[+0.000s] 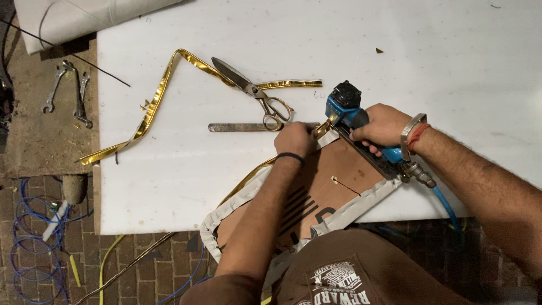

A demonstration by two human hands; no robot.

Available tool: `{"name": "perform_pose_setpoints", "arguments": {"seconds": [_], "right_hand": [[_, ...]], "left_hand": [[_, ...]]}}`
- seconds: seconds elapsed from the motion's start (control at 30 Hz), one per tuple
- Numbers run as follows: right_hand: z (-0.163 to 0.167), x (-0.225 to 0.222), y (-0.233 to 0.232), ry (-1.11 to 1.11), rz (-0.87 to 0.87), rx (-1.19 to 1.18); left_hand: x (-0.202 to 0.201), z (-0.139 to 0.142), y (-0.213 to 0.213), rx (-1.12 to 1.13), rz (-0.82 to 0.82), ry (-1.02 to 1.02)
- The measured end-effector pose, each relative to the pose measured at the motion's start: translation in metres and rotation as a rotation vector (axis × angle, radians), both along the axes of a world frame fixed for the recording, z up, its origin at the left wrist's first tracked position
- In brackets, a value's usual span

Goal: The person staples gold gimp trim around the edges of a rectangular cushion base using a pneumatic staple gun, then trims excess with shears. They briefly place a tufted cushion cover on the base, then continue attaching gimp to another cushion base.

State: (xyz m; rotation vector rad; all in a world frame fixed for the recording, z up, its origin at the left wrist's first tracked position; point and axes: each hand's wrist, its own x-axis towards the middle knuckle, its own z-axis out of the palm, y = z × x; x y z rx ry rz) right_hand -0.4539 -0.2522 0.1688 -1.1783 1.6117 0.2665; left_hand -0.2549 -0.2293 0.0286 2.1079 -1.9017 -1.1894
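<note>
Head view. Right hand: grip closed around the handle of one blue pneumatic staple gun, nose set against the top corner of the panel. Left hand: grip pinched narrow on the gold trim strip at that same corner, just beside the gun's nose.

Panel: one, brown cardboard-backed, edged with pale fabric folded over its rim, lying on the white desk with its lower part overhanging the near edge toward the person.

Gold trim: one strip running along the panel's left edge; one separate loose length lying left of the panel, bent in a peak and passing under the scissors.

Scissors: one pair, metal, blades shut, above and left of the panel's top corner.

Flat metal bar: one, just left of the left hand, touching the scissors' handles.

Air hose: one, blue, leaving the gun's rear at the panel's right.

Wrenches: three, on a brown surface far left of the panel.

Blue cable coil: one, on the brick floor, lower left of the panel.
</note>
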Motion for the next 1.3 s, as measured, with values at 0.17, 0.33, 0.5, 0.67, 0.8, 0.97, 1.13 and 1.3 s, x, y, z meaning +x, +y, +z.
{"name": "perform_pose_setpoints", "arguments": {"seconds": [0.17,0.33,0.5,0.67,0.8,0.97,1.13,1.3], "right_hand": [[0.01,0.006,0.005,-0.042,-0.047,0.015],[0.009,0.027,0.016,-0.061,-0.02,0.016],[0.01,0.031,0.017,-0.039,-0.044,0.015],[0.007,0.044,0.032,-0.121,-0.044,0.023],[-0.002,0.057,0.044,-0.07,0.076,-0.041],[-0.008,0.047,0.058,-0.049,0.079,-0.084],[-0.013,0.026,0.094,0.004,0.073,-0.32],[-0.02,0.021,0.105,0.093,0.091,-0.42]], "left_hand": [[0.017,0.009,0.014,0.039,0.064,0.023],[0.018,0.01,0.017,-0.011,0.053,-0.018],[0.044,0.016,0.035,0.041,0.063,-0.05],[0.059,0.018,0.045,0.001,0.083,-0.068],[0.06,0.017,0.052,-0.039,0.04,-0.108],[0.092,0.021,0.076,-0.184,0.064,-0.043],[0.149,0.04,0.108,-0.061,0.169,0.062],[0.172,0.057,0.119,0.11,0.191,0.054]]}}
